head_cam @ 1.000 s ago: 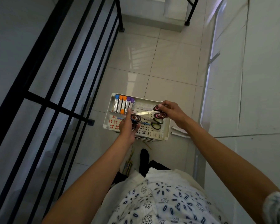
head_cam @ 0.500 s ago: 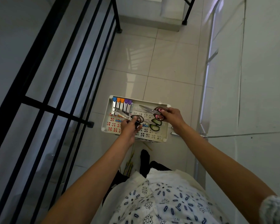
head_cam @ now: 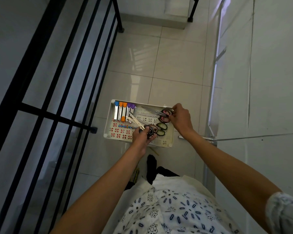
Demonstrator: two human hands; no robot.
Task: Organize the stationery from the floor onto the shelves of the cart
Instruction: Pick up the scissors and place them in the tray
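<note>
The white cart (head_cam: 107, 123) stands on the tiled floor in front of me, its top shelf patterned with cut-outs. My left hand (head_cam: 141, 136) grips the dark handles of a pair of scissors (head_cam: 137, 123) whose blades point up-left over the shelf. My right hand (head_cam: 181, 118) pinches the pink handles of a second pair of scissors (head_cam: 165, 114) lying along the shelf's far right edge. A green-handled pair (head_cam: 161, 128) lies between them. Several staplers with blue, orange and purple ends (head_cam: 123, 111) line the far left corner. A blue pen (head_cam: 125, 126) lies below them.
A black metal railing (head_cam: 61, 98) runs along my left, with a post foot (head_cam: 92, 130) close to the cart. White wall panels and a metal strip (head_cam: 213, 98) border the right. Pencils (head_cam: 135, 174) lie on the floor near my black-socked foot (head_cam: 151, 166).
My right hand has lowered the pink-handled scissors from above the shelf down to its far right edge. My left hand has stayed low with the dark-handled scissors, their blades now angled up-left.
</note>
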